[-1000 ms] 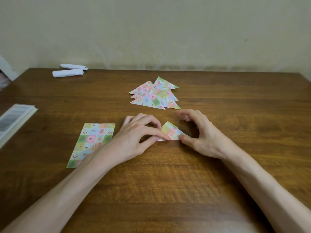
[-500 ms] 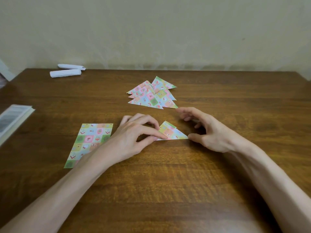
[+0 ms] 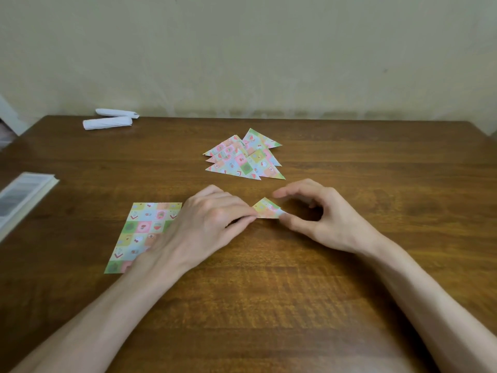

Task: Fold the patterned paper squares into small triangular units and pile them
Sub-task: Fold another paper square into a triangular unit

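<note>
Pinched at its left end by the left hand [image 3: 212, 222], the unit [image 3: 266, 210] is touched by the blurred right hand [image 3: 322, 219], perhaps gripped; this cannot be told.

Centre: the left hand [image 3: 212, 224] and right hand [image 3: 320, 219] meet at the small folded unit [image 3: 266, 210], closing the way across.
Behind the hands: a narrow strip of bare table [image 3: 376, 162], then the pile of triangles [image 3: 243, 158].
Left: the flat patterned sheet [image 3: 145, 232], partly under the left wrist; low, passable from above.
Far left: a booklet [image 3: 24, 195] at the table edge; white paper rolls [image 3: 107, 122] near the wall [image 3: 242, 63].
Right: open wood from the right hand outward.
Front: open wood between the forearms.
</note>
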A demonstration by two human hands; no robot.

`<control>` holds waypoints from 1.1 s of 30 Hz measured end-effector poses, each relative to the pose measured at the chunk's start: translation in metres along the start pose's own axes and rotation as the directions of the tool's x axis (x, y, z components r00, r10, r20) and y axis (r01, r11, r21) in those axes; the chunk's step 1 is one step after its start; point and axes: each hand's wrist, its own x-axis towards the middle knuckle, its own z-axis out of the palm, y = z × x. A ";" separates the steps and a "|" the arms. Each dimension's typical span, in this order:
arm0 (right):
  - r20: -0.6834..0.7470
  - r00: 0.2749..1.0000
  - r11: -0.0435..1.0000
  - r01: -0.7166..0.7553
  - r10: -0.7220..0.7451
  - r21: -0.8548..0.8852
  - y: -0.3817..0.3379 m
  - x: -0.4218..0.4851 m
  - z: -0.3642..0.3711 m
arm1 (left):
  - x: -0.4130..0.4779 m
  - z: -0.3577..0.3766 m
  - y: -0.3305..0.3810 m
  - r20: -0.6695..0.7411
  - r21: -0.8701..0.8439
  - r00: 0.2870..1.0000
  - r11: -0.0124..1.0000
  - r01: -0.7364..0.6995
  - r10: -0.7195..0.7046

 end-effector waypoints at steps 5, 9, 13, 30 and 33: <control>-0.076 0.996 0.997 0.050 -0.046 0.053 -0.007 0.000 0.011 | 0.002 -0.009 0.008 -0.138 -0.170 0.978 0.976 0.134 -0.158; -0.169 0.985 0.978 -0.002 0.038 0.209 -0.015 0.000 0.018 | 0.003 -0.011 0.016 -0.054 -0.469 0.899 0.805 0.362 -0.435; -0.069 0.990 0.909 -0.088 0.126 0.406 -0.024 -0.002 0.020 | 0.004 -0.014 0.012 0.077 -0.573 0.843 0.668 0.474 -0.532; -0.061 0.977 0.835 -0.141 0.204 0.531 -0.034 -0.005 0.026 | 0.003 -0.016 0.011 0.228 -0.569 0.851 0.645 0.510 -0.473; -0.067 0.968 0.781 -0.154 0.242 0.605 -0.032 -0.005 0.021 | 0.005 -0.020 0.009 0.274 -0.597 0.815 0.574 0.561 -0.512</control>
